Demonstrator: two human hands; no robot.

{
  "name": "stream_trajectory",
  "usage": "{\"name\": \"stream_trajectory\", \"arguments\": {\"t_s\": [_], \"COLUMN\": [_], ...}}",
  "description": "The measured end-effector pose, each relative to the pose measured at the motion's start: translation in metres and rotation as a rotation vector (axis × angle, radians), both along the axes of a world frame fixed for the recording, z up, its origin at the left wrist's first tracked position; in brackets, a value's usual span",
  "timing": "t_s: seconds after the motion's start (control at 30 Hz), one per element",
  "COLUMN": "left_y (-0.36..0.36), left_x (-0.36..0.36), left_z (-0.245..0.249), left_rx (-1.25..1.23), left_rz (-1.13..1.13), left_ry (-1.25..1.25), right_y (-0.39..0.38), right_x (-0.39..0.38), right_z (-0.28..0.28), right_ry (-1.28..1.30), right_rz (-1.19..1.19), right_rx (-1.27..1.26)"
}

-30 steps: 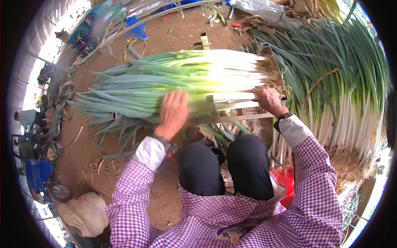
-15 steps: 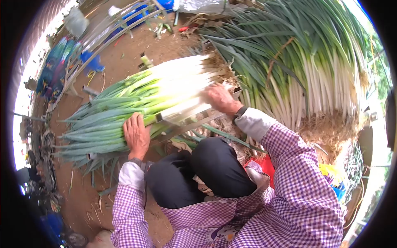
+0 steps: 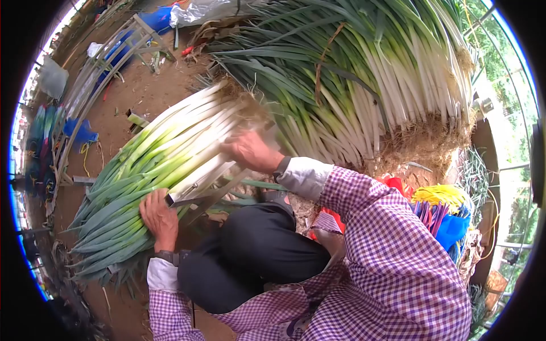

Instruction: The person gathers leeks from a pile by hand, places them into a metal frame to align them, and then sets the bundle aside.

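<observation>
Fingers (image 3: 149,202) of left hand (image 3: 160,219), right hand (image 3: 251,151) on leek bundle (image 3: 142,162) in frame (image 3: 190,198)

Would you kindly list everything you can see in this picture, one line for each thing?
bundle of green onions: one, white stalks and green leaves, lying across the metal frame
metal frame: one, grey, under the bundle by the knees
stack of green onions: one large pile, white and green with brown roots, upper right
ties: one bunch, yellow, purple and blue, right edge
red thing: one, red, mostly hidden behind the right sleeve
ground: brown dirt, upper left
left hand: one, flat on the green leaves
right hand: one, on the white stalks, blurred
</observation>
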State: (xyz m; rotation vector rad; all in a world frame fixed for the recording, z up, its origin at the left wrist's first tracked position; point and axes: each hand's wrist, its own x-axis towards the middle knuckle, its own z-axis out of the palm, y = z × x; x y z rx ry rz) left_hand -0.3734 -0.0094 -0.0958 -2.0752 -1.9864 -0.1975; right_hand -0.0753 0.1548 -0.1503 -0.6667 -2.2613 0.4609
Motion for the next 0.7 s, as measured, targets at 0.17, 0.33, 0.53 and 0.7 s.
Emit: {"name": "stream_trajectory", "arguments": {"t_s": [0.17, 0.33, 0.53, 0.7], "left_y": [-0.001, -0.006, -0.005, -0.005], "left_x": [-0.001, -0.014, -0.019, -0.021], "left_z": [0.007, -0.010, -0.012, -0.013], "left_rx": [-0.063, 0.018, -0.007, 0.014], "left_rz": [0.001, -0.028, -0.013, -0.034], "left_ry": [-0.044, -0.053, -0.043, -0.035], "right_y": [0.008, 0.010, 0.019, -0.047], "right_x": [-0.001, 0.041, 0.203, 0.296], "right_z": [-0.006, 0.045, 0.027, -0.139], "right_ry": [-0.046, -0.056, 0.209, -0.341], "right_rz": [0.046, -0.026, -0.529, -0.703], "right_rx": [-0.024, -0.333, -0.504, -0.732]}}
